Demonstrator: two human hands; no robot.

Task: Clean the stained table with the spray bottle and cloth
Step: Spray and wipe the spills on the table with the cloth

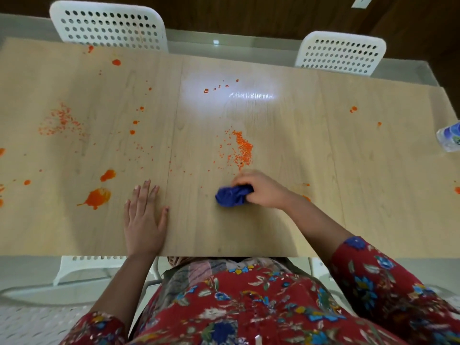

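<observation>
Right hand (263, 192) grips blue cloth (230, 196) on table (249, 232).

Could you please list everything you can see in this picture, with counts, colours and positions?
table: one, light wood, fills the middle of the view
stains: many, orange splashes, mostly on the left half, with a few at the far middle and right
crumbs: two scattered patches, orange, centre and far left
cloth: one, blue, bunched on the table near the front
bottle: one, clear with a blue label, cut off at the right edge
chairs: two, white and perforated, at the far side; another shows below the near edge, left
sleeves: two, red floral
left hand: flat on the table
right hand: fingers grip the cloth
</observation>
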